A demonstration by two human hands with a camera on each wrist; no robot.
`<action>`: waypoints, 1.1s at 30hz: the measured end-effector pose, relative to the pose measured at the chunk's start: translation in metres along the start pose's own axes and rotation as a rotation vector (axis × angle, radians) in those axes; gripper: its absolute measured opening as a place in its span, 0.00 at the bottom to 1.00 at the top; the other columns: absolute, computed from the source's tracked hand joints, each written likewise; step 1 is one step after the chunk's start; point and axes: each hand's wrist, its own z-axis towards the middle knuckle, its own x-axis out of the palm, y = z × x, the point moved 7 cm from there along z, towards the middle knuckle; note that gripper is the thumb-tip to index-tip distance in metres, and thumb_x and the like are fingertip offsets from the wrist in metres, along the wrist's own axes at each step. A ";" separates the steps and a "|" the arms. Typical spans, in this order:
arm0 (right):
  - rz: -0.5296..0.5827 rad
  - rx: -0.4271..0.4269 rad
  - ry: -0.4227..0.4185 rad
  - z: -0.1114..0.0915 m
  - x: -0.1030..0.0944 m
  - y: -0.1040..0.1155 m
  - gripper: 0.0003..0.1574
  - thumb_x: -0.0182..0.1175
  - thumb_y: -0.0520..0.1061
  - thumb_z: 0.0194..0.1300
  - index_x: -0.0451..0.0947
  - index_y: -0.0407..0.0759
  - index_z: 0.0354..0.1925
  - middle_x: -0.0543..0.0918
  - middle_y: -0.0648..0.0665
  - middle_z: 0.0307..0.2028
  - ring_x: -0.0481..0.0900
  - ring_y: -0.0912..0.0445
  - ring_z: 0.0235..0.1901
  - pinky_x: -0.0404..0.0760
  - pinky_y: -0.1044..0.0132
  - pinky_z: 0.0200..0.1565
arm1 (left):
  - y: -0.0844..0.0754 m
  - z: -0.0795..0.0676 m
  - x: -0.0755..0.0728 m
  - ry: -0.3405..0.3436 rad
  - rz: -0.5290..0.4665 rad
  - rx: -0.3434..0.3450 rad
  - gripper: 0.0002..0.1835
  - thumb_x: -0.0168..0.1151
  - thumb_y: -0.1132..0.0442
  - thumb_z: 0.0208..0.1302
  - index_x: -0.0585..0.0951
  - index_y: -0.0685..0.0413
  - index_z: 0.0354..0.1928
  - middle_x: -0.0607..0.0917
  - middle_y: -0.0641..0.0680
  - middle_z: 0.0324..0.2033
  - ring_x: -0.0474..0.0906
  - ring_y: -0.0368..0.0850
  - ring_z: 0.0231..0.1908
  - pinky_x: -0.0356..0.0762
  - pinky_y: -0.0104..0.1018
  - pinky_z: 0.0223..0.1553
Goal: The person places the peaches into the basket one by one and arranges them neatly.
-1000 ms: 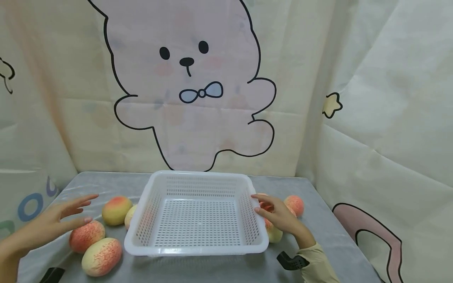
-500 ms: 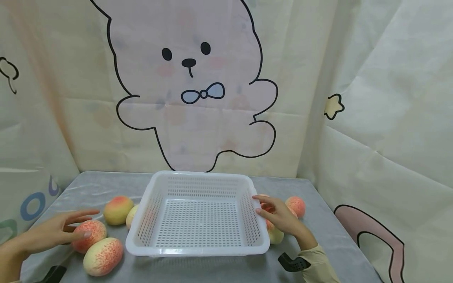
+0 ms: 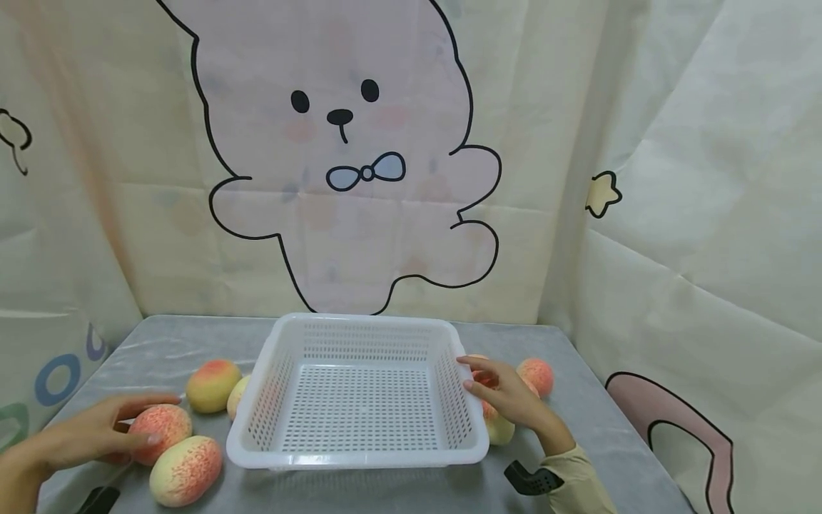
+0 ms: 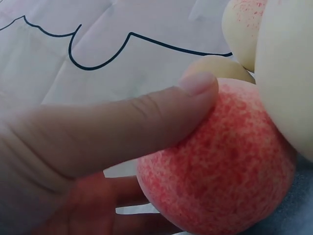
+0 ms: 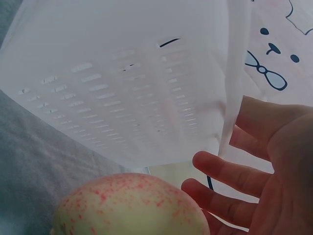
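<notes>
The red peach [image 3: 168, 421] lies on the counter [image 3: 359, 492] to the left of the white basket [image 3: 359, 458], apart from it, as the person faces it. The person's left hand [image 3: 90, 432] has come down since a second ago, when it hovered over the peach; its fingers now curve round the fruit from the left, the thumb pressed along the near side and the others reaching behind.

Just in front of that fruit, also left of the basket, rests a pale speckled peach [image 3: 186, 472]. A yellow-orange peach [image 3: 213, 385] sits farther back on the same side, and next to it another peach [image 3: 235, 400] peeps out, half hidden by the basket's left wall.

At the basket's right rim, the right hand [image 3: 507, 391] pinches the edge between thumb and fingers, the lower ones spread loosely beneath. Below this hand, close to the right of the basket, I can make out a yellowish peach [image 3: 499, 430]; a pinkish peach [image 3: 536, 375] lies farther out to the right.

Behind the basket hangs a cloth backdrop [image 3: 366, 235] with a bear drawn in black outline, wearing a blue bow tie.
</notes>
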 end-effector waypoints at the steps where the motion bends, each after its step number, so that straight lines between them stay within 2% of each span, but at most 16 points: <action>1: 0.000 0.000 0.000 0.000 0.000 0.000 0.29 0.61 0.43 0.73 0.72 0.30 0.66 0.78 0.29 0.62 0.85 0.48 0.47 0.83 0.66 0.48 | 0.001 0.000 -0.001 -0.008 0.004 -0.013 0.22 0.53 0.59 0.75 0.73 0.19 0.62 0.72 0.76 0.63 0.76 0.33 0.43 0.82 0.39 0.38; 3: -0.001 -0.002 0.001 0.000 0.001 0.000 0.29 0.60 0.43 0.73 0.72 0.30 0.67 0.78 0.29 0.62 0.86 0.49 0.47 0.83 0.66 0.48 | 0.000 0.000 -0.002 -0.023 0.019 -0.035 0.22 0.54 0.59 0.75 0.73 0.37 0.68 0.71 0.77 0.63 0.77 0.33 0.44 0.83 0.39 0.39; 5: -0.003 -0.002 0.001 0.000 0.001 0.000 0.29 0.60 0.43 0.73 0.72 0.30 0.66 0.78 0.29 0.63 0.86 0.50 0.47 0.83 0.66 0.48 | -0.001 0.001 -0.003 -0.043 0.033 -0.055 0.27 0.55 0.57 0.75 0.68 0.57 0.72 0.71 0.78 0.62 0.78 0.38 0.46 0.84 0.40 0.40; 7: -0.001 -0.006 0.001 -0.001 0.001 0.000 0.29 0.60 0.43 0.73 0.71 0.29 0.66 0.77 0.28 0.63 0.86 0.50 0.48 0.84 0.65 0.48 | -0.003 0.002 -0.006 -0.082 0.059 -0.072 0.33 0.56 0.56 0.74 0.62 0.71 0.71 0.71 0.78 0.62 0.78 0.44 0.48 0.84 0.43 0.40; 8: 0.000 -0.009 0.002 -0.001 0.001 0.000 0.29 0.60 0.42 0.73 0.71 0.29 0.66 0.77 0.28 0.63 0.86 0.49 0.48 0.84 0.64 0.48 | -0.004 0.002 -0.007 -0.104 0.072 -0.075 0.35 0.56 0.55 0.74 0.60 0.73 0.71 0.70 0.80 0.62 0.79 0.48 0.50 0.85 0.44 0.40; 10: 0.003 -0.015 0.002 -0.001 0.001 0.001 0.29 0.60 0.42 0.73 0.71 0.29 0.66 0.77 0.27 0.63 0.86 0.48 0.48 0.84 0.65 0.48 | -0.006 0.002 -0.011 -0.152 0.096 -0.078 0.35 0.56 0.55 0.74 0.60 0.73 0.71 0.67 0.82 0.64 0.78 0.57 0.52 0.85 0.47 0.40; 12: 0.010 -0.017 0.004 -0.001 0.001 0.001 0.29 0.60 0.42 0.73 0.71 0.29 0.67 0.77 0.27 0.64 0.86 0.46 0.48 0.84 0.65 0.47 | -0.008 0.000 -0.013 -0.191 0.127 -0.069 0.34 0.56 0.54 0.74 0.61 0.71 0.72 0.64 0.83 0.66 0.78 0.60 0.53 0.85 0.46 0.40; 16: 0.024 -0.005 0.012 0.000 0.001 -0.001 0.30 0.61 0.42 0.73 0.71 0.30 0.67 0.77 0.28 0.64 0.86 0.45 0.47 0.83 0.68 0.45 | -0.013 -0.005 -0.017 -0.246 0.201 -0.037 0.31 0.54 0.54 0.76 0.63 0.68 0.71 0.65 0.82 0.66 0.80 0.58 0.51 0.84 0.39 0.37; 19: 0.038 0.008 0.016 0.000 0.002 -0.001 0.30 0.61 0.42 0.72 0.70 0.29 0.67 0.77 0.27 0.63 0.87 0.44 0.47 0.83 0.68 0.44 | -0.017 -0.006 -0.020 -0.293 0.252 -0.034 0.32 0.55 0.54 0.76 0.63 0.70 0.71 0.65 0.82 0.66 0.81 0.57 0.50 0.83 0.35 0.36; 22: 0.050 0.014 0.015 0.000 0.003 -0.001 0.30 0.60 0.42 0.73 0.70 0.29 0.67 0.76 0.27 0.64 0.87 0.41 0.48 0.83 0.68 0.45 | -0.021 -0.008 -0.023 -0.331 0.274 -0.055 0.35 0.56 0.52 0.76 0.61 0.72 0.72 0.65 0.81 0.66 0.82 0.42 0.47 0.84 0.34 0.36; 26: 0.084 0.027 0.027 0.002 0.005 -0.004 0.31 0.60 0.43 0.73 0.69 0.30 0.69 0.74 0.26 0.66 0.86 0.40 0.50 0.83 0.69 0.46 | -0.024 -0.012 -0.025 -0.383 0.289 -0.061 0.37 0.57 0.52 0.76 0.58 0.74 0.72 0.65 0.80 0.65 0.76 0.21 0.40 0.83 0.32 0.36; 28: 0.107 0.035 0.031 0.002 0.006 -0.007 0.32 0.60 0.43 0.73 0.68 0.30 0.69 0.73 0.27 0.66 0.86 0.41 0.51 0.83 0.68 0.47 | -0.026 -0.013 -0.026 -0.412 0.296 -0.044 0.36 0.57 0.53 0.76 0.60 0.73 0.71 0.66 0.79 0.65 0.75 0.19 0.39 0.81 0.32 0.36; 31: 0.129 0.045 0.030 0.002 0.006 -0.009 0.33 0.60 0.43 0.73 0.68 0.30 0.69 0.74 0.27 0.66 0.86 0.44 0.51 0.83 0.68 0.47 | -0.030 -0.011 -0.030 -0.446 0.305 -0.030 0.34 0.59 0.53 0.74 0.63 0.68 0.71 0.73 0.69 0.62 0.76 0.19 0.39 0.81 0.31 0.35; 33: 0.148 0.049 0.029 0.001 0.006 -0.010 0.33 0.60 0.42 0.73 0.67 0.29 0.70 0.74 0.26 0.65 0.86 0.46 0.51 0.84 0.68 0.47 | -0.036 -0.009 -0.033 -0.462 0.319 -0.005 0.33 0.60 0.53 0.74 0.64 0.66 0.71 0.74 0.68 0.62 0.76 0.19 0.39 0.81 0.31 0.35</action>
